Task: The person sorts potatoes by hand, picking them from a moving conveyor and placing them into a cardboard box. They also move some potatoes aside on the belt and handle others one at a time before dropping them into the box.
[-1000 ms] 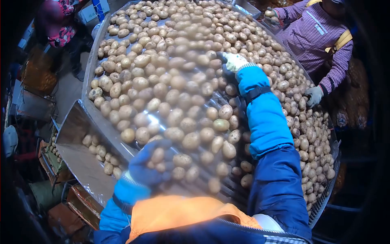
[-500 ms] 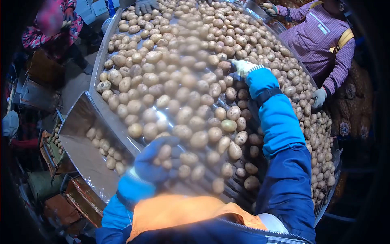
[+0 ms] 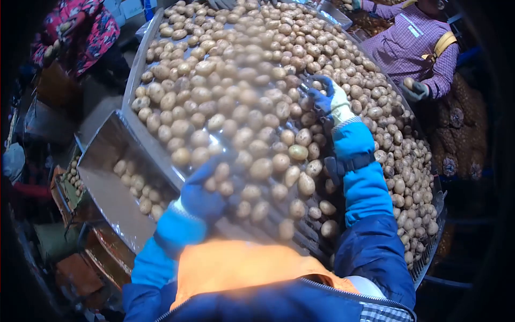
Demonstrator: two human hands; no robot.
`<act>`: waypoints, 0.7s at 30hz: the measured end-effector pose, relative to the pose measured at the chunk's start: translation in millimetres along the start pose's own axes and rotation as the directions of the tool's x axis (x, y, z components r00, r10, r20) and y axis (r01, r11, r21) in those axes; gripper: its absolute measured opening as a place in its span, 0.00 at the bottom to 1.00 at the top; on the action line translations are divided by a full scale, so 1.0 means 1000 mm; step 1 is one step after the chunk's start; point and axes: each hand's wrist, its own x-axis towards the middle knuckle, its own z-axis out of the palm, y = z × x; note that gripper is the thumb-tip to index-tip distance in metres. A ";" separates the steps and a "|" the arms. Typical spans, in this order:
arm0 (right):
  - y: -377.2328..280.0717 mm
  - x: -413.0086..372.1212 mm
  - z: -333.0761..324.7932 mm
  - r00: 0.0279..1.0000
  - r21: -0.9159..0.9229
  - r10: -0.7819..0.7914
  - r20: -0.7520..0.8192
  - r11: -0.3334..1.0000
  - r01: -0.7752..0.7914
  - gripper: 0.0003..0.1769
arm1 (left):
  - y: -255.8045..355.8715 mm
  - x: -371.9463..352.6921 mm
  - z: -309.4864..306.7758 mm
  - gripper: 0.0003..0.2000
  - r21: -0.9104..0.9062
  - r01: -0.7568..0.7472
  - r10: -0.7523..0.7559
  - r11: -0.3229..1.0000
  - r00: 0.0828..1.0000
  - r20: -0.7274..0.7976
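Note:
Brown and yellowish potatoes [image 3: 261,168] cover a wide sloping table with a metal rim [image 3: 140,61]. My right hand [image 3: 327,99], in a blue and white glove, is over the upper middle of the pile. Its fingers are bent toward the potatoes; whether one lies between them is hard to make out. At the lower left, my left hand [image 3: 203,193], in a blue glove, is blurred beside several potatoes at the table's near left part. Its fingertips are too smeared to read.
A side chute [image 3: 107,188] with several potatoes adjoins the table's left rim. A person in a checked top [image 3: 413,45] stands at the right, a gloved hand holding a potato. Another in a floral jacket [image 3: 80,32] stands upper left. Netted sacks [image 3: 456,129] lie at the right.
My right hand has turned and its fingers have lifted from the potatoes. My left hand has shifted slightly. The person at the right now has a potato in hand; the person upper left has moved.

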 end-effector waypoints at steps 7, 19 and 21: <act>-0.126 -0.155 0.090 0.905 0.050 -0.301 0.302 0.953 0.300 0.27 | 0.002 0.003 0.005 0.31 -0.267 0.117 -0.093 0.957 0.991 0.099; -0.185 -0.209 0.148 0.771 0.071 -0.400 0.495 0.904 0.422 0.31 | 0.017 -0.047 0.009 0.28 -0.374 -0.141 0.116 0.917 0.989 -0.088; -0.180 -0.216 0.149 0.859 0.196 -0.224 0.460 0.969 0.148 0.28 | 0.025 -0.060 0.003 0.29 -0.303 -0.250 0.186 0.920 0.957 -0.224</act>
